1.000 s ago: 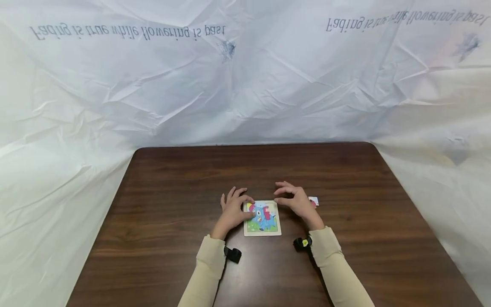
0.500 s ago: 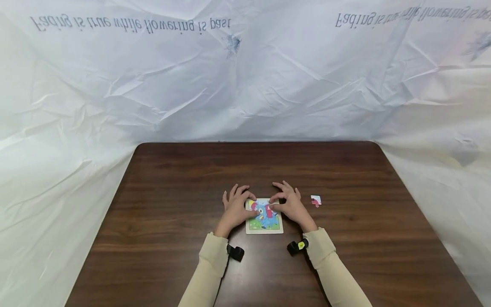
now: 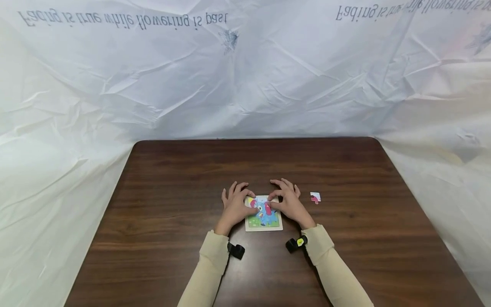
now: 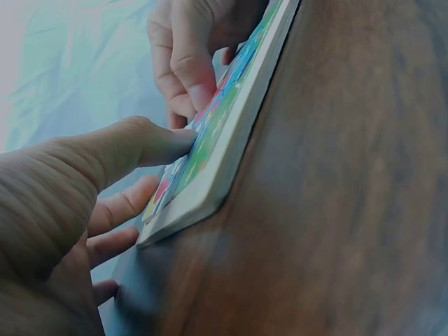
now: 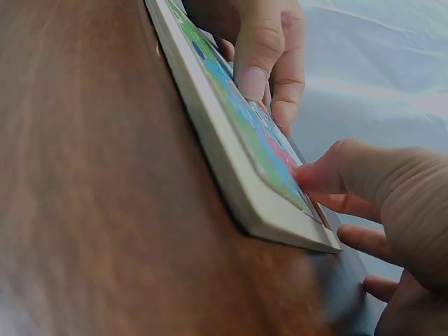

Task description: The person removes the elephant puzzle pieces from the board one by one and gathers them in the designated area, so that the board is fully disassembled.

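- Two bare hands, one puzzle board (image 3: 264, 229) and one loose piece (image 3: 315, 197) are on or over one dark wood-grain table (image 3: 172, 234); the seams of the pieces inside the board are too small to count.
- Two pale sleeves show: the left sleeve (image 3: 212, 260) and the right sleeve (image 3: 333, 264). Two black wrist devices, the left device (image 3: 236, 251) and the right device (image 3: 292, 244), sit at the inner wrists; one yellow patch (image 3: 300, 241) marks the right.
- One creased white sheet (image 3: 115, 106) hangs behind the table and along its sides, with two inverted lines of lettering, the left line (image 3: 122, 19) and the right line (image 3: 414, 13).
- Both hands cover the board's far corners in the head view, and in the wrist views the thumbs hide parts of the blue, red and green picture.
- Left hand (image 3: 234, 209): nearly straight thumb touching the picture, other fingers spread around the far left corner, nothing clenched.
- Right hand (image 3: 290, 204): thumb on the red patch, index finger close by at the far edge; whether they pinch a piece or only press, I cannot tell.
- The board lies flat between the hands, under both thumbs; its near rim is in plain sight.
- The pink-and-white loose piece lies beyond the right hand's outer side, well apart from the board.
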{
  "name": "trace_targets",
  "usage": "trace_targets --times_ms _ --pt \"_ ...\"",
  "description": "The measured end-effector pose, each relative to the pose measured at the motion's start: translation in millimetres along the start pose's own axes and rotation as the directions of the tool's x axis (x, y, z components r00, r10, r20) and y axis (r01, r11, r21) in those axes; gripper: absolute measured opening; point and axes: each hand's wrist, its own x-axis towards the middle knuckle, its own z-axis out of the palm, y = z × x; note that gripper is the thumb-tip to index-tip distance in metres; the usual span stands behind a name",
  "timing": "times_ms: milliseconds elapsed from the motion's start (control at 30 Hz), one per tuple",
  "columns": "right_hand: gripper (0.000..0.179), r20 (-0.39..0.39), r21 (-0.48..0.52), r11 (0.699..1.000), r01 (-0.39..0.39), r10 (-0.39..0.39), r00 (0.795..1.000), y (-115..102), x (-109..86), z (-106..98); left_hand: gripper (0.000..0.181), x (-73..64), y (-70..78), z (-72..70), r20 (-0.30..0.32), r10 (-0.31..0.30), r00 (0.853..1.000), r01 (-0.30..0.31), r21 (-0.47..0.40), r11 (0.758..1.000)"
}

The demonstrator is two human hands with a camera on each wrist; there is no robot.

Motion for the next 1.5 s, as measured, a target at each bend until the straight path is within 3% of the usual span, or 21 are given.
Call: trace_targets --times_ms 333,600,733,1033,1500 --pt "0.014 -0.018 0.055 0.998 0.019 -0.018 1.0 -2.7 0.8 -1.7 0.026 -0.4 5.5 -2.9 0.012 -0.028 1.0 0.028 -0.004 1.0" --pt "0.005 -0.032 0.091 0.995 0.031 -0.028 0.999 -3.5 -2.0 -7.9 0.026 -2.6 6.0 -3.9 0.012 -0.025 1.0 0.025 -0.011 1.0" --pt "0.014 -0.061 0.093 0.994 0.061 -0.055 0.997 -5.4 -3.4 -14.0 0.027 -4.0 7.4 -3.7 0.01 -0.028 1.0 0.028 -0.014 1.0" --pt "0.011 -0.117 0.058 0.996 0.074 -0.067 0.991 -1.5 -5.3 -32.7 0.028 -6.7 10.6 -5.3 0.002 -0.038 0.999 0.038 -0.013 0.999" --pt "0.006 -0.165 0.015 1.0 -0.001 0.003 0.986 22.2 -16.4 -75.8 0.028 -7.3 8.5 1.3 -0.027 -0.008 1.0 0.007 -0.012 1.0"
